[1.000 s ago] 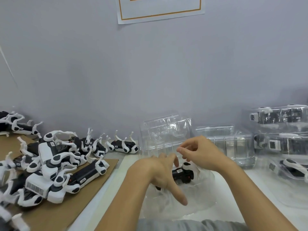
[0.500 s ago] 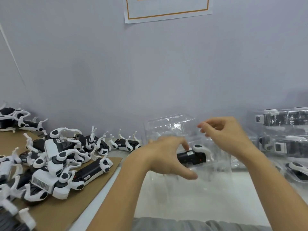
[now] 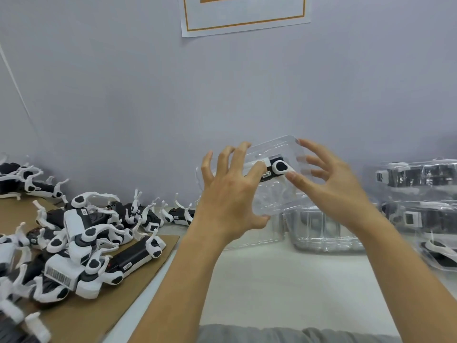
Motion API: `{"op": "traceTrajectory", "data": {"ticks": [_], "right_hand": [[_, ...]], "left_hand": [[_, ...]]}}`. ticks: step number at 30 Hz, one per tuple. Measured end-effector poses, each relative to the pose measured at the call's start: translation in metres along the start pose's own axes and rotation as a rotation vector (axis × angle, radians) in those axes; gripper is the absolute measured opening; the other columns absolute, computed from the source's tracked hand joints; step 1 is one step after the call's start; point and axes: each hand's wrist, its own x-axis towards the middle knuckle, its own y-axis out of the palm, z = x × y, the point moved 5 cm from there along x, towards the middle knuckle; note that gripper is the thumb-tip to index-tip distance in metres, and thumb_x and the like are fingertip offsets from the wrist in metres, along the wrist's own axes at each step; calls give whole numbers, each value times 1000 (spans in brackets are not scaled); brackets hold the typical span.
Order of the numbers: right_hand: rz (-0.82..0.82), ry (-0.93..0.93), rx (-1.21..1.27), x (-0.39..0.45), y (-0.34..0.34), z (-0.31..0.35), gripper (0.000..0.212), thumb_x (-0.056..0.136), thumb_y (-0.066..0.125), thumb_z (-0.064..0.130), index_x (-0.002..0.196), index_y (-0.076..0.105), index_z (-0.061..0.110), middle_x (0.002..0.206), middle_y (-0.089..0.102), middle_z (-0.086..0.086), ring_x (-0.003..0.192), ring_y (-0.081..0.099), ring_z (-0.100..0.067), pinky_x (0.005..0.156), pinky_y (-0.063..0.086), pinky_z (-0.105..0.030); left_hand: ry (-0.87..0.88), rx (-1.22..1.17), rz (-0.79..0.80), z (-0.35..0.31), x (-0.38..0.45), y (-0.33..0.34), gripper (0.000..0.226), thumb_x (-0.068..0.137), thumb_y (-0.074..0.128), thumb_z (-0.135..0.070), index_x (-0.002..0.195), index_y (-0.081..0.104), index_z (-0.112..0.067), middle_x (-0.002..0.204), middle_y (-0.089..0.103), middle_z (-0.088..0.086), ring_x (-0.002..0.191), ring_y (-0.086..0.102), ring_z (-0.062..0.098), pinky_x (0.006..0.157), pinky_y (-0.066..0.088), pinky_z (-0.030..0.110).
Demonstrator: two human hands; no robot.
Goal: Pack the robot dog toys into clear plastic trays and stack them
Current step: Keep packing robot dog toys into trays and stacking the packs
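Observation:
I hold a clear plastic tray (image 3: pixel 279 201) up in the air, tilted, in front of the wall. A black-and-white robot dog toy (image 3: pixel 280 167) lies inside it. My left hand (image 3: pixel 230 194) grips the tray's left side with spread, curled fingers and the thumb underneath. On the right side my right hand (image 3: pixel 329 186) curls its fingers round the tray's edge, and its thumb lies against the toy's white leg. Loose robot dog toys (image 3: pixel 81 233) are heaped on brown cardboard (image 3: pixel 99 305) at the left.
Packed trays (image 3: pixel 420 194) are stacked at the right, against the wall. Nested unfilled clear trays (image 3: pixel 324 231) stand behind my hands on the white table (image 3: pixel 284 280). More toys (image 3: pixel 178 214) line the wall's foot. A paper notice (image 3: pixel 244 13) hangs above.
Both hands have lifted the tray with the toy off the table to chest height. My right hand moved from above the toy to the tray's right side.

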Motion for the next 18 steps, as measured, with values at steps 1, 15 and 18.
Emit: {"op": "traceTrajectory", "data": {"ticks": [1, 15, 18], "right_hand": [[1, 0, -2, 0, 1, -1, 62, 81, 74, 45, 135, 46, 54, 112, 55, 29, 104, 56, 12, 68, 46, -7], [-158, -37, 97, 2, -3, 0, 32, 98, 54, 43, 129, 61, 38, 116, 67, 6, 109, 64, -8, 96, 52, -35], [-203, -10, 198, -1, -9, 2, 38, 102, 37, 51, 126, 64, 37, 119, 67, 7, 111, 63, -9, 93, 50, -37]], "left_hand": [[4, 13, 7, 1, 0, 1, 85, 56, 88, -53, 127, 53, -24, 159, 24, 9, 144, 19, 33, 116, -4, 52], [-152, -365, -48, 15, -4, 1, 80, 55, 72, -68, 124, 59, -31, 154, 34, 1, 140, 29, 18, 115, 11, 42], [-231, -554, -89, 24, -6, -3, 72, 56, 73, -66, 119, 62, -35, 146, 43, -9, 135, 37, 8, 115, 22, 38]]}}
